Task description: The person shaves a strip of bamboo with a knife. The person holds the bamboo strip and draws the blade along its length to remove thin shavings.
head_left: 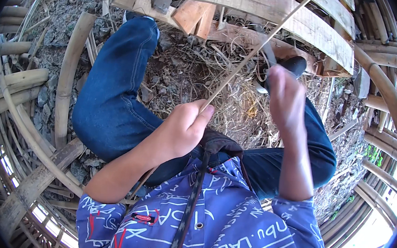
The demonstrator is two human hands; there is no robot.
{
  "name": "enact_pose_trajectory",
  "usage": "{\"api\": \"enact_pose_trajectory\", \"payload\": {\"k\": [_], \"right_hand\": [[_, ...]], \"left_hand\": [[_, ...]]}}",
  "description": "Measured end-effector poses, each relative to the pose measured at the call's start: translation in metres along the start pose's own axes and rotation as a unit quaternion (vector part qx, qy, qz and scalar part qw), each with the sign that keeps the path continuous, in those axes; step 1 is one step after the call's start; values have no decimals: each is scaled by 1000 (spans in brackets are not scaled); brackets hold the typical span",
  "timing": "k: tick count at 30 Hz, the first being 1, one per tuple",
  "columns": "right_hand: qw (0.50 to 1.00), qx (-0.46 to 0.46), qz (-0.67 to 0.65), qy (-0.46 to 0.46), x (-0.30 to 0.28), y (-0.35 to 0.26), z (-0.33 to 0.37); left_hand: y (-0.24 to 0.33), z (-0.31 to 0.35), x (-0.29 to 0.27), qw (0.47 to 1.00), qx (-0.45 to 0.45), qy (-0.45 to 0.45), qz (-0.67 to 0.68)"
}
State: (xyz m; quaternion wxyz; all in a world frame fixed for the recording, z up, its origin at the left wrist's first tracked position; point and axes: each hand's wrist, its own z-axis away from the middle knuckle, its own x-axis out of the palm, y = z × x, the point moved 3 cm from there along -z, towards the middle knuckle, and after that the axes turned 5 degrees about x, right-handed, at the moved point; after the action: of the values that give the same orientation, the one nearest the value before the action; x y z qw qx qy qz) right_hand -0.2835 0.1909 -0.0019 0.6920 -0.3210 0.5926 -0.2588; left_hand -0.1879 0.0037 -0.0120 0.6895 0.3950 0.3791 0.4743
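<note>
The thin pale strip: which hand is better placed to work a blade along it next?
Probably the right hand: it holds the grey blade, close to the strip. The left hand already grips the strip.

- A rough, makeshift workplace, more like an open-sided yard or shed than a room in a home; whether it is roofed cannot be told.
- Underfoot is bare, stony ground (53, 45), with no smooth flooring where the person sits.
- Pale shavings (231, 84) and fibres lie thickly between the legs, like waste from hand work.
- Stacked bamboo poles (393, 60) line the right side; more bamboo lengths (13, 84) curve along the left.
- Bright daylight (372, 231) comes through at the lower right, and green leaves (373, 154) show near the poles.
- A slatted frame of raw planks (276, 14) stands in front, with wood offcuts (189, 16) at it.
</note>
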Motion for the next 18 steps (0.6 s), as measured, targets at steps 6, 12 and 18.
{"api": "enact_pose_trajectory", "payload": {"k": [6,12,18], "right_hand": [[995,-48,81,-38,30,-20,26],[992,-75,84,-60,20,-31,27],[991,-44,125,10,-1,-12,-5]], "left_hand": [[-14,-4,4,994,-14,-40,96],[-11,-3,5,986,-64,-71,139],[-10,-2,8,987,-56,-67,132]]}}
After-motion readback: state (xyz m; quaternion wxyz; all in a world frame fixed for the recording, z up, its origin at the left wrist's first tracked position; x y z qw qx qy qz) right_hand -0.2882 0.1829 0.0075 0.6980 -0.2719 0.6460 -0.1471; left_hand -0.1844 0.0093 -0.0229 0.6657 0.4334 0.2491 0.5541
